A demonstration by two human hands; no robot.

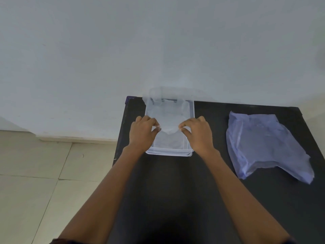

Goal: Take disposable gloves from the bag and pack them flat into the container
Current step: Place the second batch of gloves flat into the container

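**A:** Where does the glove [169, 128] sit against the two grips?

**B:** Between them. The left hand [143, 133] pinches its left edge, fingers drawn narrow on the film; the right hand [198, 133] pinches the right edge the same way. The sheet hangs stretched from one pinch to the other, over the near half of the box [169, 153].

**A:** And its long axis?

**B:** Away from the person, along the box's length. The held end sags to a rounded point towards the near wall; the rest trails over what look like clear gloves lying inside, out to the far end. Where one sheet stops and the next begins is hard to tell.

**A:** Which hand is nearer?

**B:** Neither; both are level, each over a side wall. The lowering looks like a shared, straight-down move.

**A:** The surface?

**B:** A black table [175, 182], pushed to a pale wall [123, 50]. The bag [263, 145], bluish and crumpled, lies well apart to the right.

**A:** The room?

**B:** Tiled floor [35, 173] left of the table. Little else shows.
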